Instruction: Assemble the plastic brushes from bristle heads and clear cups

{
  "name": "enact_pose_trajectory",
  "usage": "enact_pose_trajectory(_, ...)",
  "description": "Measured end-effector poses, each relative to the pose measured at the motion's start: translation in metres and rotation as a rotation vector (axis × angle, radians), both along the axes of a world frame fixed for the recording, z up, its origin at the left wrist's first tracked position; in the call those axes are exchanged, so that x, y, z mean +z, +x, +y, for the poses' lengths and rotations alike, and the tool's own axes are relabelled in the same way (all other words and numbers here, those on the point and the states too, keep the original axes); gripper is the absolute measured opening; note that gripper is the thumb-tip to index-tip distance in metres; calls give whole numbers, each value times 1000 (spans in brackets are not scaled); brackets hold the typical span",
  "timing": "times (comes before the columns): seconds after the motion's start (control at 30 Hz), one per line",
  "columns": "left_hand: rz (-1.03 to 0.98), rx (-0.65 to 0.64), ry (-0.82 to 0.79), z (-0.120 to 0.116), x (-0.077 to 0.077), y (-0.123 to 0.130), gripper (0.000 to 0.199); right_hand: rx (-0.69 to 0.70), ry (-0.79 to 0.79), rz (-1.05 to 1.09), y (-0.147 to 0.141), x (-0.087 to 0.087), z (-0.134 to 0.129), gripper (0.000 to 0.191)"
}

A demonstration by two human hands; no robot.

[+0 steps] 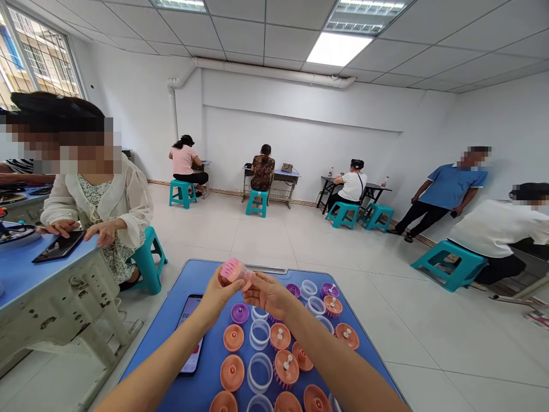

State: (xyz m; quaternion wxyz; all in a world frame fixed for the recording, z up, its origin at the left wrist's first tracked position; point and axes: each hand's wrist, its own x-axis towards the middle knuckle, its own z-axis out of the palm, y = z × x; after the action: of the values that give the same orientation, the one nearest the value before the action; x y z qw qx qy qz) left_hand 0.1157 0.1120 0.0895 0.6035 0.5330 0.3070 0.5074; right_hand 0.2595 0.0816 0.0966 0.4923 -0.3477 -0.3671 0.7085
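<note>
Above the far edge of the blue table (163, 320), a small scalp massage brush (234, 270) with pink bristles and a see-through body is held up between both hands. My left hand (217, 294) is closed round its bristled side. The fingers of my right hand (268, 293) pinch its other end, where an orange part shows. Below lie rows of matching parts: orange round caps (232, 372), clear plastic rings (259, 372), orange bristled heads with white pegs (286, 366), and a purple cap (239, 312). My forearms hide some of them.
A phone (191, 360) with its screen lit lies on the table, partly under my left forearm. To the left, a person (98, 194) sits at another desk touching a tablet (60, 246). Farther off, several people sit on teal stools (257, 203); one person in blue (448, 186) stands.
</note>
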Motion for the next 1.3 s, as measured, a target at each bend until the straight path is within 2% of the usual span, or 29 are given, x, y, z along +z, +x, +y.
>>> enact_pose_trajectory(0.17,29,-34,5,-1,5,-1,49,77,-202,74,-1,-1,-1,50)
enact_pose_trajectory(0.23,47,-18,-3,-1,6,-2,51,82,-179,60,-1,0,-3,47)
enact_pose_trajectory(0.37,60,22,-3,-2,4,-2,50,33,-37,57,0,-1,-5,25)
enact_pose_trajectory(0.43,60,27,9,-2,4,-2,49,28,-65,66,0,-2,-5,25)
enact_pose_trajectory(0.53,58,13,17,-3,5,-1,55,82,-199,87,-2,-3,-5,48)
enact_pose_trajectory(0.6,56,3,14,-3,6,0,59,93,-231,94,-3,-2,-5,56)
enact_pose_trajectory(0.67,56,9,7,-2,5,0,60,64,-188,93,-3,0,-6,49)
enact_pose_trajectory(0.77,60,31,8,-1,1,-1,62,21,-71,103,-1,0,-7,27)
enact_pose_trajectory(0.87,64,9,29,-2,-1,-1,64,1,-68,106,0,-4,-6,22)
enact_pose_trajectory(0.9,61,-8,33,-2,-1,-1,65,0,-107,102,0,-5,-6,24)
enact_pose_trajectory(1.0,64,-42,33,-4,1,0,65,26,-223,77,-1,-8,-6,47)
enact_pose_trajectory(1.07,86,-37,45,-4,2,1,65,47,-220,79,0,-6,-7,51)
enact_pose_trajectory(1.2,111,-6,68,-2,1,-1,65,85,-71,100,4,-2,-12,28)
enact_pose_trajectory(1.3,111,-23,70,-1,-2,-2,66,65,-10,123,6,-4,-13,28)
